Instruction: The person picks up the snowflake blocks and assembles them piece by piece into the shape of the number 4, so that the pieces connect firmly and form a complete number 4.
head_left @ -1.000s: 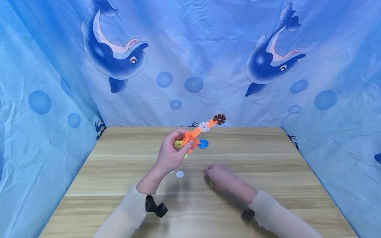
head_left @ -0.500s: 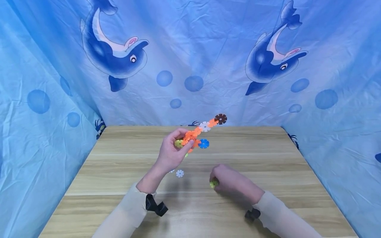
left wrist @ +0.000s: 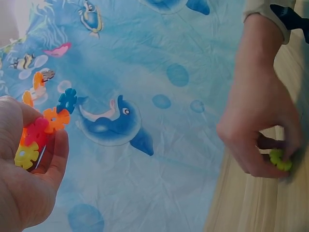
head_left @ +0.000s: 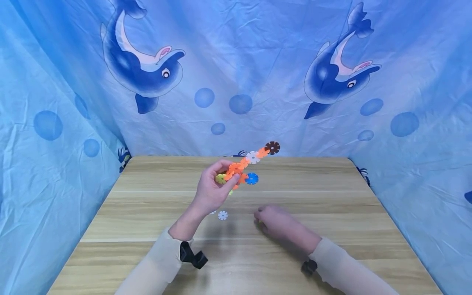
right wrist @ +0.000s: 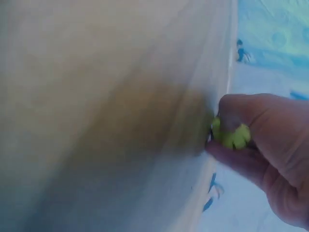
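Observation:
My left hand (head_left: 212, 190) holds up a chain of joined snowflake discs (head_left: 234, 169) above the table, pinched between thumb and fingers. Orange discs form its middle. A white disc (head_left: 253, 157) and a brown disc (head_left: 272, 148) reach out to the upper right, and a blue disc (head_left: 252, 178) sticks out sideways. Low over the table on the right, my right hand (head_left: 278, 223) pinches a yellow-green snowflake disc (left wrist: 280, 159). In the head view its fingers hide most of that disc; the right wrist view shows the disc (right wrist: 234, 137) between thumb and fingers.
A loose white snowflake disc (head_left: 223, 215) lies on the wooden table (head_left: 332, 196) below the left hand, with another partly hidden behind the left wrist. A blue dolphin-print curtain (head_left: 236, 61) stands behind the table and along both sides.
My right hand shifted a little right with the yellow-green disc showing, then came back left, and its fingers cover most of the disc again. The left hand and its chain stay nearly still.

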Available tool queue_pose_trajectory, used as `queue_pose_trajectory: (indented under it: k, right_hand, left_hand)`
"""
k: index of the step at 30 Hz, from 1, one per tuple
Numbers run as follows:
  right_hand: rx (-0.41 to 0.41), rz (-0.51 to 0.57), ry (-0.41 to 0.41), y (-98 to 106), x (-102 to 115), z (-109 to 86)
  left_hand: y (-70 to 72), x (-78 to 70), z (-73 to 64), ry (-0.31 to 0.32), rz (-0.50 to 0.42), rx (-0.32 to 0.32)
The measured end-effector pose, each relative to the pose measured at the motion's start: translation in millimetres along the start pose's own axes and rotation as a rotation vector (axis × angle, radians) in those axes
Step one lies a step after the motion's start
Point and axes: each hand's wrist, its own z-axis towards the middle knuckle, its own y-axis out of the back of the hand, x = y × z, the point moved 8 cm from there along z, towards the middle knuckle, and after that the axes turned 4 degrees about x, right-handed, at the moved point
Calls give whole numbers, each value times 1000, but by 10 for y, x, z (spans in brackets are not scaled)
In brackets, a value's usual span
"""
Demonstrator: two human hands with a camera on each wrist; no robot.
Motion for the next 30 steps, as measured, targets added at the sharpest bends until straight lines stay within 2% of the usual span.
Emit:
queue_pose_trajectory:
  k: [3,8,11,14,18,20,30]
  right_hand:
    - [-112,237,-10,193,-126,-5]
    - [-473,601,-49,852,-244,-164]
    - [-656,817,-8,1191,-228,-294]
    - [-751,967,81,1412,-174,-361]
    - [-779,1019,158,1550,-82,-388]
    - [-784,1020,170,1573,-51,-386]
    - [-804,933,141,1614,34,-361]
  left_hand:
    - [12,-9,5,2,-9,0]
    - [41,-31,18,-4,-6,-8]
    - [50,-33,28,-1,8,-13]
    - [51,-27,38,1,13,-14]
    - [56,-10,37,4,11,-16]
    - [57,-3,32,4,12,-15]
    - [38,10,26,-2,1,5]
